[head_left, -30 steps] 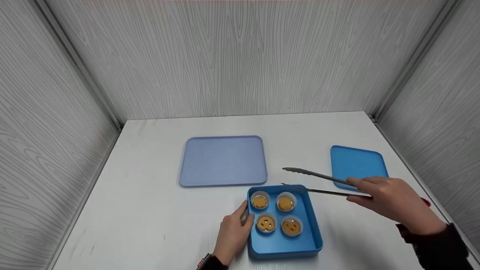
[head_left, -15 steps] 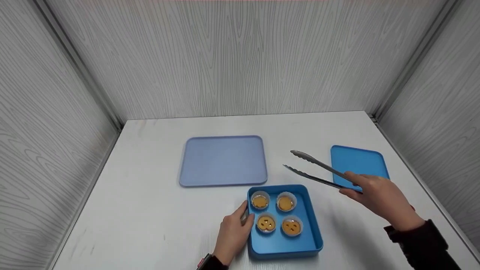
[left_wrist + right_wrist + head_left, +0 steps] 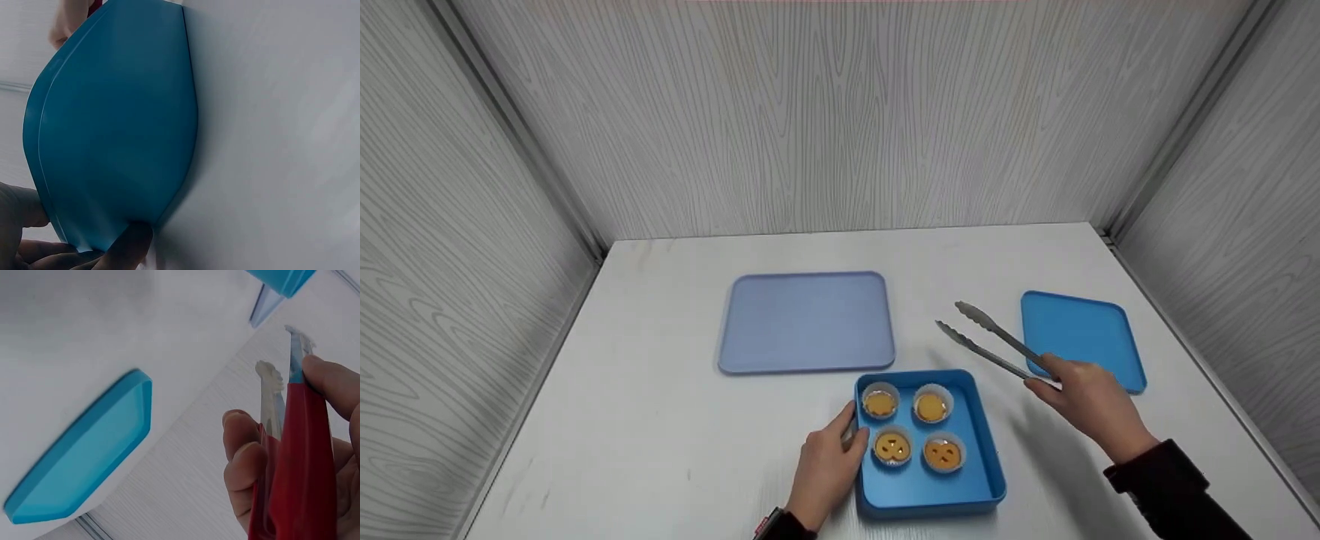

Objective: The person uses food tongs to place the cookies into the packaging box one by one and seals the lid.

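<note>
My left hand (image 3: 826, 465) holds a blue square box (image 3: 915, 489) by its left wall, thumb at the rim and fingers on the outer side. In the box sit several pale paper cups with small round golden biscuits; the front two, such as this holed biscuit (image 3: 943, 455), have small holes. To the right of the box, my right hand (image 3: 1087, 401) grips a pair of tongs (image 3: 990, 341) above the table. Their red handles (image 3: 306, 467) show in the right wrist view. The metal tips stand apart with nothing between them. The left wrist view shows mostly the box's outer wall (image 3: 118, 129).
A lilac tray (image 3: 808, 322) lies flat behind the box, on its left. At the right, a smaller blue tray or lid (image 3: 1076, 326) lies partly behind the right hand. Wood-grained panels (image 3: 825, 120) enclose the white table (image 3: 645, 420) at the back and both sides.
My right hand has moved left and slightly toward me with the tongs. The tips have risen away from the box's back edge. The left hand and box stay in place.
</note>
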Demonstrator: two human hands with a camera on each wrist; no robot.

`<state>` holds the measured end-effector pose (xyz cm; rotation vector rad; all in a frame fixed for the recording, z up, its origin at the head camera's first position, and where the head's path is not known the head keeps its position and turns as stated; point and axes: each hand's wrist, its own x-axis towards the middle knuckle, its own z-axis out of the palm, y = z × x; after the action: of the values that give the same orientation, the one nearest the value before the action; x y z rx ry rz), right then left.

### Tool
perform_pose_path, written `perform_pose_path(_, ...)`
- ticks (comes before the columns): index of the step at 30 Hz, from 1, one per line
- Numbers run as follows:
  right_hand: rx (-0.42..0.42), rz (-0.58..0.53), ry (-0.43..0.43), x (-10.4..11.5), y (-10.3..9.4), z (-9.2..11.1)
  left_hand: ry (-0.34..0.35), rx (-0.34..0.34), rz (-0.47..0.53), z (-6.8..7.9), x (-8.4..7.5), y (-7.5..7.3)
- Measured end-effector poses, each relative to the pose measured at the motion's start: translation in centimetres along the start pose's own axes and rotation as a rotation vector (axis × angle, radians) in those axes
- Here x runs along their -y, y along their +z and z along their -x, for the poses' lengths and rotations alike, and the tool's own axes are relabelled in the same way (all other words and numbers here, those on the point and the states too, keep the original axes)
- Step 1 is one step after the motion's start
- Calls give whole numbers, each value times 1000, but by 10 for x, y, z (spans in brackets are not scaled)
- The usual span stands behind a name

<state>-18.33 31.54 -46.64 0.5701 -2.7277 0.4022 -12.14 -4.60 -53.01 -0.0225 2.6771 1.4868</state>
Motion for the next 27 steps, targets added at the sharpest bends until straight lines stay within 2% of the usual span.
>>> perform_pose_path(13, 40, -22, 121, 3, 36, 9, -21, 10, -2, -1, -2, 0)
perform_pose_path(20, 125, 12, 193, 9, 44, 10, -22, 7, 1, -2, -2, -1)
perform_pose_path(27, 258, 69, 244, 15, 46, 7, 22, -22, 8, 0, 2, 2)
